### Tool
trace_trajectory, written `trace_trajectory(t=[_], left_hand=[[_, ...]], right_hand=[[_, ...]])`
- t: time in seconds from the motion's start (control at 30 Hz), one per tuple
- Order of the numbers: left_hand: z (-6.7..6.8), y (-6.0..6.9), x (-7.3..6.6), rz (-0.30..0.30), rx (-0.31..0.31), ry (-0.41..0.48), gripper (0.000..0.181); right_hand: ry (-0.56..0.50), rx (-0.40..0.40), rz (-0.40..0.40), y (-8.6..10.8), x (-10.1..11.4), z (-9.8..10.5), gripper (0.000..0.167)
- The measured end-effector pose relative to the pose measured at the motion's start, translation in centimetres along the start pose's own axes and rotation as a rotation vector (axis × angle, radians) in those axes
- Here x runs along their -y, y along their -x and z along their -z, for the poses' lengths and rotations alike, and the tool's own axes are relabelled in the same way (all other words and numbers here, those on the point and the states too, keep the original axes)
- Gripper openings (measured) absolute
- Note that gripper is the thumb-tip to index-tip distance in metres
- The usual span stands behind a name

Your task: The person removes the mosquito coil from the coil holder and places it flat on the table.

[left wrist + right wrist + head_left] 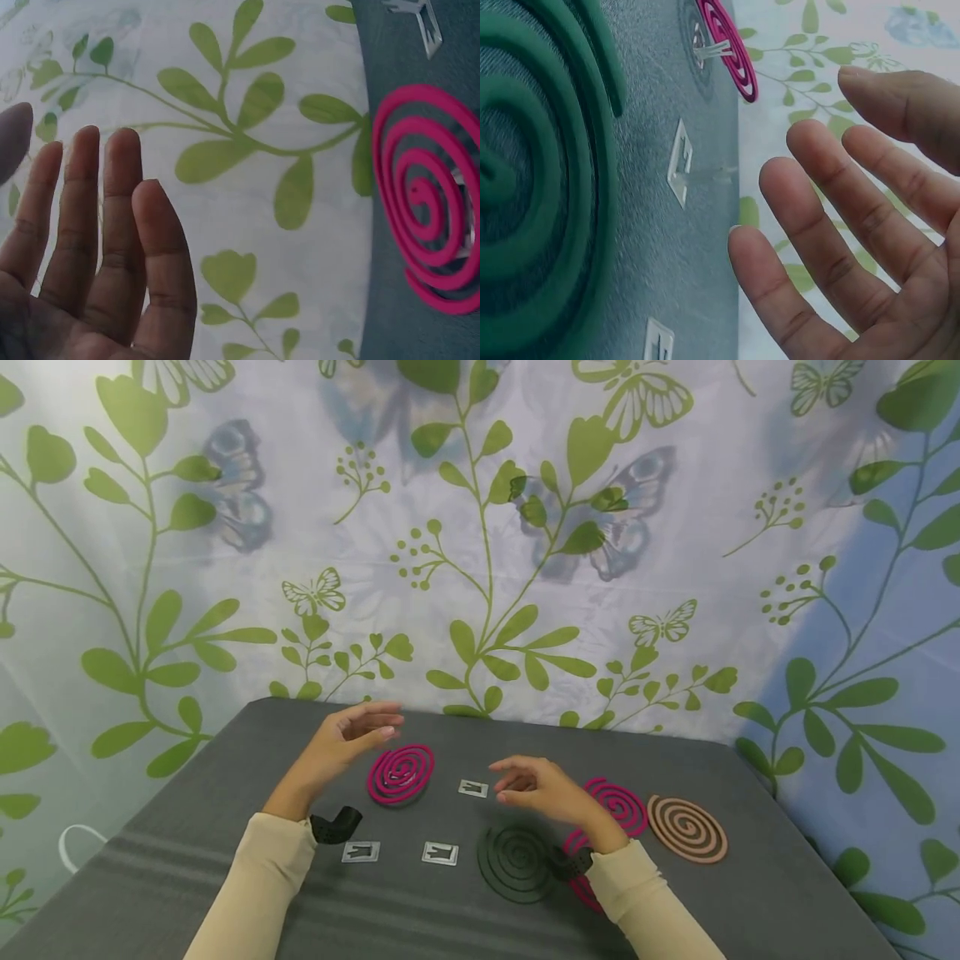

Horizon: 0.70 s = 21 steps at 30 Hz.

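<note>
Both hands are raised above the table with nothing in them. My left hand (345, 743) is nearest a pink mosquito coil (402, 774), which sits raised on a small metal stand. In the left wrist view, the fingers (120, 210) are extended, and the pink coil (427, 202) is off to the side. My right hand (540, 789) hovers near a flat metal coil stand (473, 788), beyond a dark green coil (517, 862). Loosely spread fingers (840, 247) show in the right wrist view, apart from the green coil (547, 195) and a metal stand (678, 169).
Two more metal stands (440, 861) (361, 858) lie toward the front left. Right of the green coil are pink coils (618, 806), partly hidden by the right wrist, and a tan coil (686, 828). A leaf-patterned curtain (480, 568) hangs behind the grey table (405, 918).
</note>
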<state>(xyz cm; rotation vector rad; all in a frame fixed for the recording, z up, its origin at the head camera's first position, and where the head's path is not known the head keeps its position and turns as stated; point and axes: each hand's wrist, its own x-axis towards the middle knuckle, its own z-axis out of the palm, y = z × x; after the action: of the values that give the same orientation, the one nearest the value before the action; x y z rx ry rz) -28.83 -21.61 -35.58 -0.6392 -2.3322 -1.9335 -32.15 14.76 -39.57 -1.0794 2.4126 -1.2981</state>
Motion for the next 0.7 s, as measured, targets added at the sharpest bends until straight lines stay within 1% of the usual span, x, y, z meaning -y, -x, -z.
trace_trajectory(t=[0.1, 0.2, 0.3, 0.4, 0.47, 0.6, 0.7], left_hand=[[0.5, -0.1, 1.1, 0.022, -0.023, 0.014, 0.048], [0.9, 0.1, 2.2, 0.047, -0.043, 0.03, 0.05], [1.3, 0.2, 3.4, 0.106, -0.079, 0.058, 0.054], [1.4, 0.3, 4.6, 0.186, -0.126, 0.109, 0.059], [1.5, 0.3, 5.3, 0.227, -0.142, 0.139, 0.062], [1.7, 0.4, 6.7, 0.28, -0.151, 0.184, 0.064], [1.9, 0.7, 7.8, 0.306, -0.156, 0.215, 0.065]], right_hand=[[-0.026, -0.004, -0.022, -0.5, -0.1, -0.3, 0.041], [-0.067, -0.025, -0.072, -1.2, -0.1, -0.7, 0.039], [-0.118, -0.048, -0.107, -1.9, -0.1, -1.1, 0.038], [-0.166, -0.054, -0.125, -2.6, -0.2, -1.6, 0.039], [-0.201, -0.059, -0.145, -3.1, -0.1, -1.8, 0.04], [-0.254, -0.065, -0.2, -4.0, 0.2, -2.1, 0.042], [-0.258, -0.04, -0.233, -4.5, 0.6, -2.4, 0.044]])
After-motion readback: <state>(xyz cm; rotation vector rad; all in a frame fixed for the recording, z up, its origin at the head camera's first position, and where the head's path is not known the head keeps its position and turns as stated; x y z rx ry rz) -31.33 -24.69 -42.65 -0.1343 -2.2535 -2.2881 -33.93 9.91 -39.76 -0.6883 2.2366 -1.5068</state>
